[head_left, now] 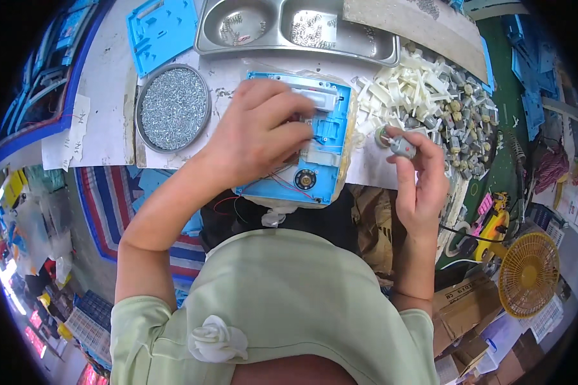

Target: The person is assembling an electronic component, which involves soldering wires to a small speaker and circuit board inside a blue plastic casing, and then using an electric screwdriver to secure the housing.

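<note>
Right hand (422,176) pinches 1 small grey motor (402,147) between thumb and fingers, just right of the open blue casing (329,186), near a heap of grey motors (472,122). Left hand (263,131) lies over the casing, fingers curled; from where I stand, can't tell if they grip anything. 1 round black speaker (305,179) low in casing. Screw dish (139,122) to left; steel tray (295,51) beyond.

Bulk screws (175,108) and a wired casing (329,131) mark an assembly workshop.
</note>
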Demonstrator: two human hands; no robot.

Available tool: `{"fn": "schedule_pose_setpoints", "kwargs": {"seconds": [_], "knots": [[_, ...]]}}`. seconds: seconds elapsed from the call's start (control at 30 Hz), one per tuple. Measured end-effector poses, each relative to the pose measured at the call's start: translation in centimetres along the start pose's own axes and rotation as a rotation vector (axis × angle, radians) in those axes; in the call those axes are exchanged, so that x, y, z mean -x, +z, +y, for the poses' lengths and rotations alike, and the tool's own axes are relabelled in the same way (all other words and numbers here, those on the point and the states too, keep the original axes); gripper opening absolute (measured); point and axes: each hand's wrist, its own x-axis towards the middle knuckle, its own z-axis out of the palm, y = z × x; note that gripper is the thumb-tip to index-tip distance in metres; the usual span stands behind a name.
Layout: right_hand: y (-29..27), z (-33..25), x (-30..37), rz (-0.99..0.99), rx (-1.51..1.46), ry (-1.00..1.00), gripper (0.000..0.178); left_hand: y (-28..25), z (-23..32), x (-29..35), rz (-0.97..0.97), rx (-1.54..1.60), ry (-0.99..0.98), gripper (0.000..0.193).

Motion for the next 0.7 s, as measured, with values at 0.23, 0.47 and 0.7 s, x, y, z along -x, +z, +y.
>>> {"fn": "schedule_pose_setpoints", "kwargs": {"seconds": [0.23,0.47,0.7], "knots": [[2.4,0.5,-3.3,-0.104,0.047,-0.097,0.027,-1.1,-1.1,3.1,-0.026,0.308,-0.145,0.025],[4.3,-0.7,-3.9,-0.252,0.328,-0.18,0.026,-1.3,-1.0,2.9,-0.131,0.254,-0.078,0.027],[3.9,-1.4,-4.4,-0.309,0.338,-0.139,0.024,-1.0,-1.1,3.2,-0.091,0.277,-0.069,0.028]]}}
